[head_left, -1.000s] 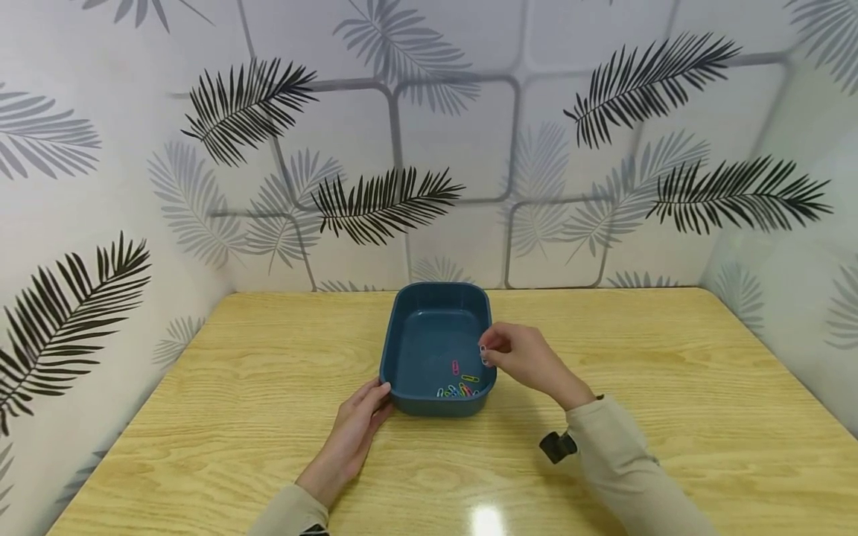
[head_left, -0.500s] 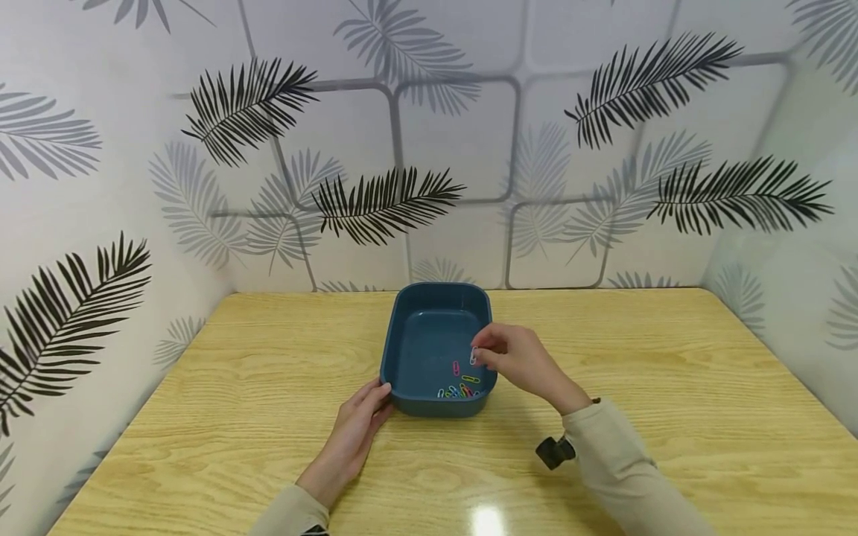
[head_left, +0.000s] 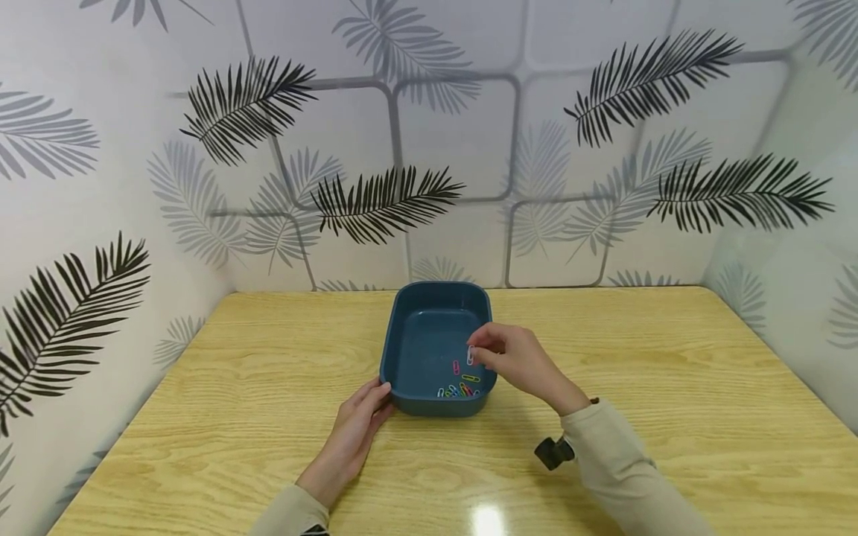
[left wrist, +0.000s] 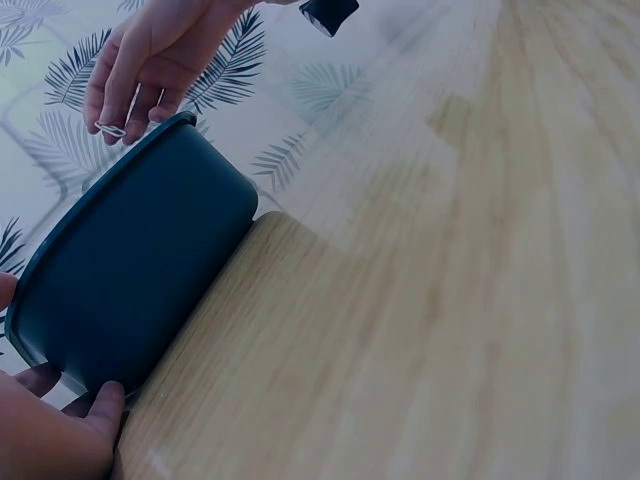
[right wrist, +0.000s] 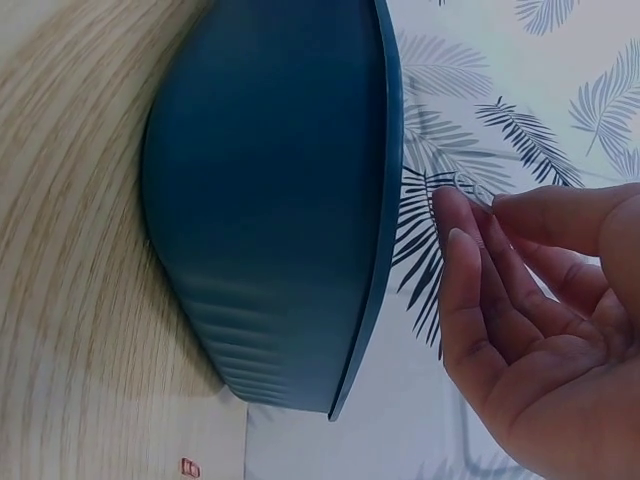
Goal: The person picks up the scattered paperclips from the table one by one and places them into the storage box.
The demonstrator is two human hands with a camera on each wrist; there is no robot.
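Observation:
A dark blue plastic bin (head_left: 439, 406) sits on the wooden table. My left hand (head_left: 355, 424) grips its near-left corner, thumb at the rim and fingers against the outer wall. Over the bin's right side, my right hand (head_left: 523, 365) pinches a white paper clip (head_left: 470, 356) between thumb and forefinger. This clip (left wrist: 108, 129) shows above the rim in the left wrist view. Inside the bin lie a pink paper clip (head_left: 456, 368), a yellow paper clip (head_left: 471, 378) and a cluster of several coloured paper clips (head_left: 462, 390) along the near wall, partly hidden by the rim.
The light wooden table (head_left: 268, 357) reaches back to a wall (head_left: 456, 246) with a leaf pattern. A small red mark (right wrist: 190, 467) shows at the bottom of the right wrist view. A black wrist camera (head_left: 555, 452) hangs under the right sleeve.
My right hand has moved a little left, carrying the white paper clip from the bin's right rim to above its inside. The left hand and bin stay in place.

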